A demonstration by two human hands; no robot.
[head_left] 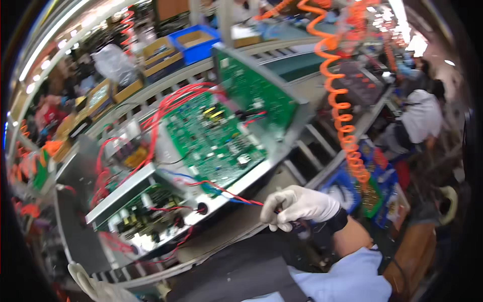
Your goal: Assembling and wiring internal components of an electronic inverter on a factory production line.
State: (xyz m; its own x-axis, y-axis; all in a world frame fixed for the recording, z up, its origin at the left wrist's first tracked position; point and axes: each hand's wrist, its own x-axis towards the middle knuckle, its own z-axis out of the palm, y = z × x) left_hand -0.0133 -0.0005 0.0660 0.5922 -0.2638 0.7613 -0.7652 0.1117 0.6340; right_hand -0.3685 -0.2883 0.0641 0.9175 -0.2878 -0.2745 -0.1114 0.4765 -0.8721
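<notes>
My right hand (304, 205), in a white glove, is closed in a pinch on the ends of red and blue wires (234, 197). These wires run left from my fingers into an open metal chassis (173, 148). Inside it lie a large green circuit board (214, 136) and, in a nearer bay, a smaller board (146, 214). Thick red cables (163, 108) loop over the chassis. A metal panel bearing another green board (256, 90) stands tilted up at its far side. My left hand (93, 287), also gloved, is at the lower left, fingers stretched out, nothing seen in it.
The chassis rests on a roller conveyor (314, 141). An orange coiled air hose (339, 105) hangs right of it. Beyond are a blue bin (193, 45) and cardboard boxes (158, 53). Blue trays (347, 189) stand at the right; a person (420, 118) in light clothing is farther off.
</notes>
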